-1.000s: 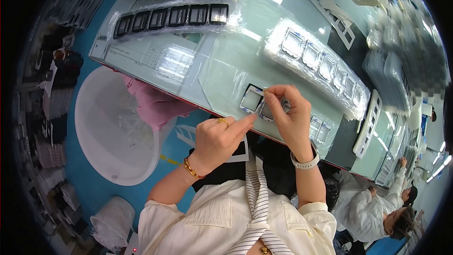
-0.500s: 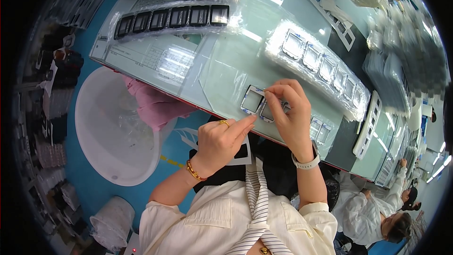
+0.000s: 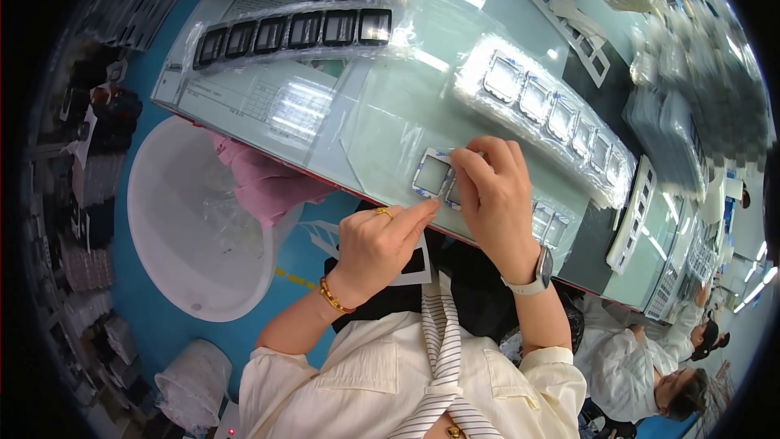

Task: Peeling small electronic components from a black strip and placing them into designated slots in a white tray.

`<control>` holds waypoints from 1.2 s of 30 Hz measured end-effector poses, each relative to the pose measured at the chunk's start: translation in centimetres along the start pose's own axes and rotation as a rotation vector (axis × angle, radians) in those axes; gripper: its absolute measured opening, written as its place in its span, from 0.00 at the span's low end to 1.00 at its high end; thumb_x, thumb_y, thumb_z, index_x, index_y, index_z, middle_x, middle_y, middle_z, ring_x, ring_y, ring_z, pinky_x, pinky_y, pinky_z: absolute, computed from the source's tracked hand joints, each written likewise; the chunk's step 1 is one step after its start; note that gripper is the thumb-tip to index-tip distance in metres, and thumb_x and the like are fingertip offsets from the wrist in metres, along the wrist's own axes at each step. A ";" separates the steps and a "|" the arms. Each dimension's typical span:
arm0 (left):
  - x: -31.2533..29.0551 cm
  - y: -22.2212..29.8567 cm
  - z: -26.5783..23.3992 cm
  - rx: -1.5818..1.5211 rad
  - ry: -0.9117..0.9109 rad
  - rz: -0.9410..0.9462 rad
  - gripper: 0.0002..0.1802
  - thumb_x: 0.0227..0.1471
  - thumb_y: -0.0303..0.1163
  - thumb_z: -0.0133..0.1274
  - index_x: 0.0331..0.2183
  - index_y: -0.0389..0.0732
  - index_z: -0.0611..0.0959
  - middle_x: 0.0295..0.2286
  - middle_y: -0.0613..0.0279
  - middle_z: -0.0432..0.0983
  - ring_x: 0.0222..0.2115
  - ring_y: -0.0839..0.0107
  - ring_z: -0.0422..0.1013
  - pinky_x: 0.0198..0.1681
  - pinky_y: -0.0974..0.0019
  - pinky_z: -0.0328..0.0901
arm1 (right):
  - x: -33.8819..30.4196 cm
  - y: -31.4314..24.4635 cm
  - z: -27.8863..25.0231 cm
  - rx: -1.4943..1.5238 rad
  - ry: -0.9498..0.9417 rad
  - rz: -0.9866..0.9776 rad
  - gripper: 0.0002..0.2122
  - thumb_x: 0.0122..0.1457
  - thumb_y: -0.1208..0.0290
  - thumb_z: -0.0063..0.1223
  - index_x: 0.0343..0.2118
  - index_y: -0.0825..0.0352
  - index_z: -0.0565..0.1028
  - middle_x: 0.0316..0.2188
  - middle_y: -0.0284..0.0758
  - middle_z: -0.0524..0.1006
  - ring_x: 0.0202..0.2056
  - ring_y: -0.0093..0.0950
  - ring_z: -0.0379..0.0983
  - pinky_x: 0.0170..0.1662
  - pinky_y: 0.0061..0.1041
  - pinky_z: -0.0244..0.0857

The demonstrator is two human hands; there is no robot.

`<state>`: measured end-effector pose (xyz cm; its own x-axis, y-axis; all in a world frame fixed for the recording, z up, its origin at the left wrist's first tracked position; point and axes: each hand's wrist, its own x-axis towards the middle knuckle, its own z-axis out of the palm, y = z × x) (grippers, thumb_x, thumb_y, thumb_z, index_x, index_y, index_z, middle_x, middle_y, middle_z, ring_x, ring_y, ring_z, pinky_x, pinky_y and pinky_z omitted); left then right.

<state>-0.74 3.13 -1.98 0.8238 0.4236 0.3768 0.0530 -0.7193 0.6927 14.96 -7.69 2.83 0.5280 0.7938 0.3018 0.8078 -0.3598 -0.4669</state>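
A strip of small dark panels with white-and-blue borders (image 3: 433, 172) lies on the glass tabletop, close to its front edge. My left hand (image 3: 378, 242) comes from the left with fingers curled. Its index fingertip and thumb are pressed together at the strip's near edge. Over the strip's middle, my right hand (image 3: 494, 195) has its thumb and index finger pinched at a panel's border; whatever is between them is too small to make out. The right hand covers the middle panels, and more bordered panels (image 3: 549, 223) show beyond its wrist.
A plastic-wrapped row of white-bordered frames (image 3: 561, 118) lies behind my right hand. A bagged row of black frames (image 3: 305, 30) is at the back left. A white tub (image 3: 195, 276) with pink cloth (image 3: 268, 183) stands left. Another person (image 3: 634, 366) sits at right.
My right hand has turned slightly and shifted a little left, its fingers more curled over the strip. My left hand has stayed almost in place.
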 end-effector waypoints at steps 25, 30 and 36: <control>-0.1 -0.1 -0.3 0.004 -0.047 -0.006 0.11 0.54 0.26 0.65 0.42 0.44 0.90 0.23 0.61 0.82 0.17 0.65 0.73 0.22 0.64 0.66 | -4.2 -0.9 -1.2 -0.019 -0.058 -0.114 0.22 0.45 0.85 0.58 0.45 0.59 0.84 0.43 0.34 0.76 0.40 0.37 0.70 0.44 0.36 0.63; 0.3 2.5 -2.5 -0.314 -0.029 0.064 0.13 0.50 0.23 0.67 0.40 0.42 0.89 0.29 0.60 0.81 0.25 0.62 0.75 0.27 0.62 0.68 | -6.4 -0.8 -4.9 0.644 -0.184 0.173 0.17 0.56 0.81 0.63 0.50 0.67 0.81 0.51 0.43 0.77 0.51 0.38 0.74 0.56 0.37 0.65; 0.0 6.7 -1.7 -0.483 -0.040 0.483 0.18 0.44 0.31 0.70 0.42 0.46 0.90 0.42 0.71 0.83 0.37 0.68 0.74 0.40 0.64 0.68 | -10.1 -1.8 -9.3 1.164 -0.649 0.449 0.25 0.52 0.71 0.73 0.54 0.69 0.79 0.49 0.46 0.81 0.50 0.39 0.80 0.50 0.34 0.71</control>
<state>-1.36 -0.80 3.67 0.7125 0.0900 0.6959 -0.5758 -0.4919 0.6531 10.64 -19.65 8.34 0.2079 0.9181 -0.3375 -0.2405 -0.2864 -0.9274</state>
